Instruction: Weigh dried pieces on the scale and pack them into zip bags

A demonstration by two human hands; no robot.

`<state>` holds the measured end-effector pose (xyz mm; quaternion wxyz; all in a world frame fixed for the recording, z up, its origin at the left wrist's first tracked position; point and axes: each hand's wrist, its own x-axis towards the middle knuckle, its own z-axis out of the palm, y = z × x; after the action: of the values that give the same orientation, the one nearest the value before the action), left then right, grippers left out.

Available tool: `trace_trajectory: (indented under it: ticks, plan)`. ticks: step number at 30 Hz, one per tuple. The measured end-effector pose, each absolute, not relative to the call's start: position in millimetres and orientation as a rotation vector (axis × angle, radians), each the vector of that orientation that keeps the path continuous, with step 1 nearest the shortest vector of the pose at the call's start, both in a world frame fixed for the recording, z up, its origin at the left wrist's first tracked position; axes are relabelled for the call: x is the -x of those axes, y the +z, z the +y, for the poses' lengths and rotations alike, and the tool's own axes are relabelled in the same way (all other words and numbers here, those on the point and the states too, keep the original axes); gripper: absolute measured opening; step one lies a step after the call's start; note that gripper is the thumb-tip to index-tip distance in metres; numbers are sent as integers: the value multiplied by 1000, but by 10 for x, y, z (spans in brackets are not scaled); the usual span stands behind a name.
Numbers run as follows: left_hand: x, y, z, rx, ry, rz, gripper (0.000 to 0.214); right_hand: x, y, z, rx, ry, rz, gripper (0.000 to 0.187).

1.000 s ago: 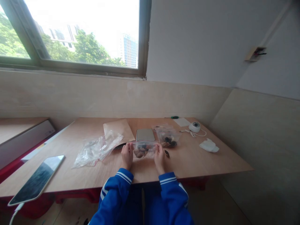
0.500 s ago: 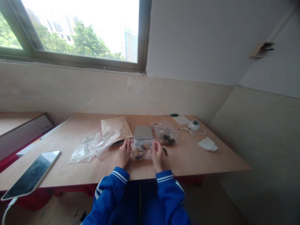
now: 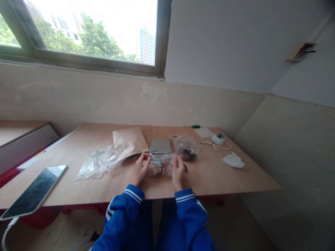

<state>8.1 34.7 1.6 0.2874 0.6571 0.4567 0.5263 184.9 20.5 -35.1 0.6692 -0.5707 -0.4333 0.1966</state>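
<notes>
Bimanual hold: 1 filled clear bag (image 3: 160, 168)

L hand (image 3: 141, 169) and R hand (image 3: 178, 171) — each pinched closed, thumb against fingers — grip opp. upper corners. Bag is betw. them, over the table (image 3: 222, 181), just in front of 1 flat silver device (image 3: 160, 145). R of device: min. 2 overlapping filled bags (image 3: 189, 152), exact no. unclear. L: 1 brown envelope (image 3: 131, 137), 1 clear-plastic heap (image 3: 102, 162). Far R: 1 white camera (image 3: 218, 138), 1 crumpled tissue (image 3: 233, 160).

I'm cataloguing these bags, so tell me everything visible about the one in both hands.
The bag looks like clear plastic, with a faint reddish line near its top edge and brown and dark pieces inside. The left hand and right hand pinch its upper corners, in front of the silver scale. Sealing is unclear.
</notes>
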Motion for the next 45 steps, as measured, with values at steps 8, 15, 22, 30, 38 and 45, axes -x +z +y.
trace_trajectory:
  ticks: [8, 15, 22, 30, 38, 45]
  plan:
    - [-97, -52, 439, -1523, 1426, 1212, 30, -1828, -234, 144, 1332, 336, -965, 39]
    - [-86, -40, 409, -1481, 1498, 1185, 28, -1847, -195, 116, 1321, 400, -875, 40]
    - [-82, 6, 376, -1513, 1476, 1128, 28, -1861, -210, 112, 1318, 372, -856, 39]
    - [-75, 27, 344, -1535, 1552, 1193, 23, -1867, -181, 103, 1308, 377, -840, 39]
    - [-83, 28, 326, -1433, 1464, 1096, 27, -1849, -144, 69, 1307, 567, -888, 35]
    - [-106, 29, 326, -1443, 1396, 1015, 27, -1821, -146, 72, 1234, 657, -935, 31]
